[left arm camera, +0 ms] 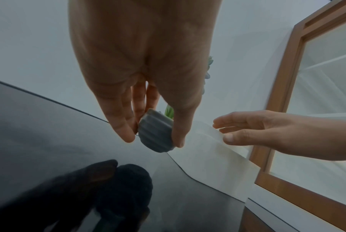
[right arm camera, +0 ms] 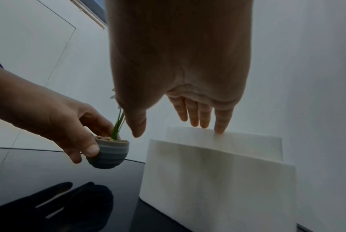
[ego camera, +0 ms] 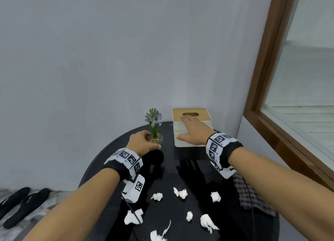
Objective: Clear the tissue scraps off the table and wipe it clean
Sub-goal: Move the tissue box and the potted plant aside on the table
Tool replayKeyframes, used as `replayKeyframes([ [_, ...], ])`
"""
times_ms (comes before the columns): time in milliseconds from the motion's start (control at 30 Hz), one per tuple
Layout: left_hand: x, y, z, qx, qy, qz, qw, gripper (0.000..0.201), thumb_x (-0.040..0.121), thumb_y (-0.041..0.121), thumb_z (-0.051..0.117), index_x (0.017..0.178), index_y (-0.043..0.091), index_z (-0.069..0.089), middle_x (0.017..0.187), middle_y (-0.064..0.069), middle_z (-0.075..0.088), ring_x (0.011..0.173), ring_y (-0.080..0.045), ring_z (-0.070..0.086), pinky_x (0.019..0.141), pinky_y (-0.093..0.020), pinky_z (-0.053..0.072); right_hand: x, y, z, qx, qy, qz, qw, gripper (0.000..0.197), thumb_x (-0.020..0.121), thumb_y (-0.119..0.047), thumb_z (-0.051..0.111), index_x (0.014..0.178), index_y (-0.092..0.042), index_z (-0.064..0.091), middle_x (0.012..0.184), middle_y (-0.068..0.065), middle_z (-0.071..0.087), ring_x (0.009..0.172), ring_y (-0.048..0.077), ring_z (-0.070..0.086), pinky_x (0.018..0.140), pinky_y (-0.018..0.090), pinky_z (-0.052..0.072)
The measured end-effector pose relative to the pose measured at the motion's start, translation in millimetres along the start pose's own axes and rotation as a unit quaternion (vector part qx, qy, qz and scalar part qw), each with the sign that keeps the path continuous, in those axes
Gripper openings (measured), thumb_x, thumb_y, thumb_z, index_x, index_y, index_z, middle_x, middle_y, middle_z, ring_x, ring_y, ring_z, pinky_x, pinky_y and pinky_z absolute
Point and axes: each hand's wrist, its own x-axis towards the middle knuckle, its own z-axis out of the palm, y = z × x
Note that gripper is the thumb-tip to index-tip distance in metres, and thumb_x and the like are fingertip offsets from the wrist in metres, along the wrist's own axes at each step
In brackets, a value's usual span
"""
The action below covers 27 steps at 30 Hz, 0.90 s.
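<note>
With the left hand (ego camera: 142,143) pinching the small plant pot (ego camera: 155,139) and the right hand (ego camera: 192,130), fingers spread wide, over the tissue box (ego camera: 191,114), both should lift straight, clearing the surface (ego camera: 180,170) around the tissue scraps (ego camera: 182,193).

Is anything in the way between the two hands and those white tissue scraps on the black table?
Nothing visible blocks them. The tissue scraps lie on open table nearer the person. But the left hand holds the small plant pot, and the right hand reaches over the tissue box farther back.
</note>
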Motion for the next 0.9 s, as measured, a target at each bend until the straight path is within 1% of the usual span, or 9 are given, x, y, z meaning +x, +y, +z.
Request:
replayKeyframes([
  [67,11.9,0.8,3.4,0.001,-0.002,-0.001,1.0,0.068,0.059,0.046,0.085,0.119,0.022,0.064,0.109,0.003,0.066,0.101,-0.014,0.059,0.086,-0.022,0.04,8.2,4.9,1.5,-0.026,0.009,-0.004,1.0,0.072,0.086,-0.048,0.058,0.142,-0.009,0.035,0.148,0.008,0.037,0.136,0.029,0.038,0.108,0.044,0.037],
  [167,27.4,2.2,8.9,0.016,-0.011,-0.005,1.0,0.067,0.059,0.047,0.085,0.118,0.023,0.064,0.11,0.002,0.065,0.103,-0.014,0.058,0.086,-0.023,0.04,15.8,11.2,6.4,-0.08,0.022,-0.009,0.997,0.071,0.086,-0.053,0.054,0.142,-0.011,0.037,0.149,0.006,0.039,0.137,0.026,0.037,0.113,0.043,0.029],
  [233,36.2,3.2,12.1,0.023,-0.016,-0.006,1.0,0.067,0.059,0.048,0.084,0.118,0.023,0.064,0.11,0.003,0.065,0.105,-0.015,0.058,0.086,-0.023,0.04,18.3,14.6,8.1,-0.065,0.023,-0.014,0.998,0.069,0.088,-0.051,0.055,0.141,-0.01,0.039,0.148,0.007,0.041,0.135,0.026,0.038,0.111,0.041,0.031],
  [300,43.1,3.1,15.0,0.025,-0.016,-0.006,1.0,0.067,0.059,0.049,0.084,0.118,0.023,0.064,0.11,0.003,0.065,0.103,-0.014,0.058,0.085,-0.022,0.04,19.9,17.8,9.3,-0.056,0.023,-0.022,0.998,0.07,0.088,-0.05,0.056,0.143,-0.01,0.037,0.151,0.007,0.038,0.137,0.026,0.037,0.112,0.04,0.032],
  [367,49.6,2.3,18.1,0.026,-0.017,-0.006,1.0,0.069,0.059,0.049,0.084,0.119,0.022,0.064,0.111,0.002,0.065,0.1,-0.013,0.056,0.085,-0.022,0.04,21.5,22.8,11.4,-0.063,0.022,-0.028,0.997,0.075,0.088,-0.05,0.055,0.147,-0.011,0.031,0.157,0.007,0.029,0.143,0.025,0.029,0.115,0.039,0.027],
  [433,54.1,1.6,20.5,0.025,-0.017,-0.009,1.0,0.07,0.059,0.049,0.085,0.12,0.022,0.064,0.112,0.002,0.065,0.101,-0.014,0.056,0.086,-0.022,0.04,22.7,29.4,14.3,-0.069,0.02,-0.029,0.997,0.079,0.088,-0.051,0.055,0.15,-0.012,0.025,0.16,0.006,0.021,0.147,0.024,0.022,0.118,0.04,0.022],
  [533,60.1,0.0,23.1,0.02,-0.019,-0.015,1.0,0.071,0.059,0.049,0.085,0.121,0.022,0.063,0.114,0.001,0.065,0.105,-0.016,0.058,0.089,-0.024,0.042,22.5,38.5,18.0,-0.085,0.023,-0.033,0.996,0.081,0.088,-0.049,0.056,0.151,-0.014,0.02,0.162,0.006,0.015,0.148,0.023,0.019,0.119,0.04,0.019],
  [700,68.1,4.4,25.7,0.014,-0.019,-0.014,1.0,0.07,0.059,0.047,0.086,0.12,0.022,0.064,0.113,0.002,0.066,0.104,-0.016,0.059,0.087,-0.024,0.043,25.8,43.5,22.0,-0.064,0.04,-0.036,0.996,0.08,0.088,-0.046,0.059,0.152,-0.017,0.02,0.162,0.003,0.016,0.148,0.022,0.02,0.12,0.038,0.017],
  [900,77.5,6.4,28.4,0.001,-0.026,-0.026,0.999,0.075,0.056,0.046,0.087,0.122,0.021,0.063,0.115,0.0,0.066,0.103,-0.017,0.061,0.092,-0.03,0.049,26.8,46.0,26.4,-0.049,0.054,-0.036,0.997,0.08,0.087,-0.043,0.061,0.151,-0.018,0.022,0.162,0.002,0.019,0.148,0.022,0.019,0.119,0.037,0.016],
])
